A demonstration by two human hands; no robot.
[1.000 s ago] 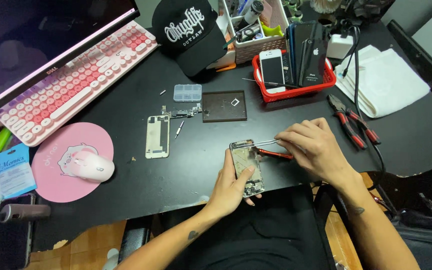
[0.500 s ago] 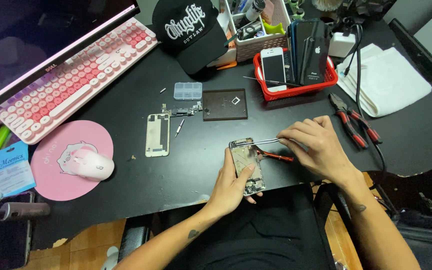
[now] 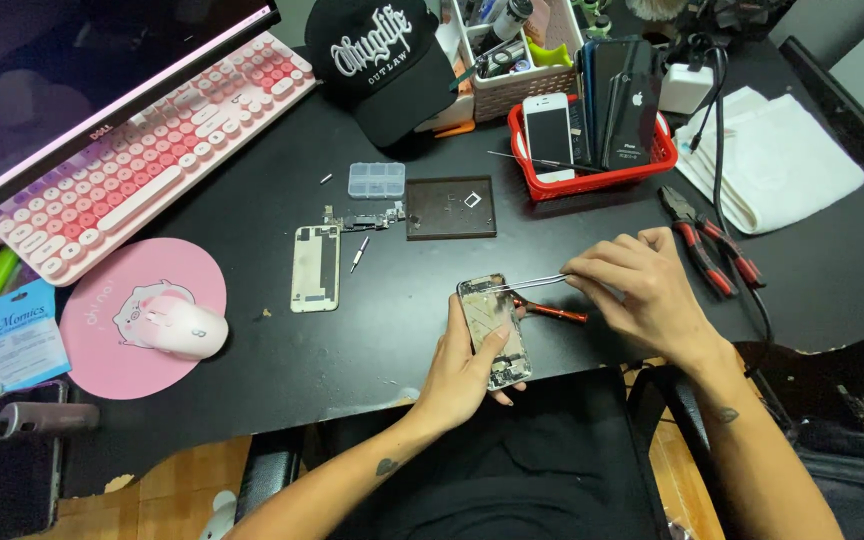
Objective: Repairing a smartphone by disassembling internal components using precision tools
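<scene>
An opened phone body [image 3: 491,316] with its insides exposed lies near the front edge of the black desk [image 3: 372,330]. My left hand [image 3: 464,362] grips its lower half and steadies it. My right hand [image 3: 642,290] pinches metal tweezers [image 3: 530,282] whose tips reach into the phone's upper part. A red-handled screwdriver [image 3: 550,311] lies on the desk just under the tweezers. A removed phone panel [image 3: 314,267] lies to the left, with small loose parts [image 3: 362,220] beside it.
Behind are a dark square mat [image 3: 450,207], a clear parts box [image 3: 375,179], a red basket of phones [image 3: 592,135], a black cap [image 3: 384,60] and red pliers [image 3: 707,250]. A pink keyboard [image 3: 142,150], pink mouse [image 3: 187,327] on a round pad and a white towel [image 3: 782,160] flank them.
My hands stay almost still on the phone; the tweezers shift only slightly at its upper part.
</scene>
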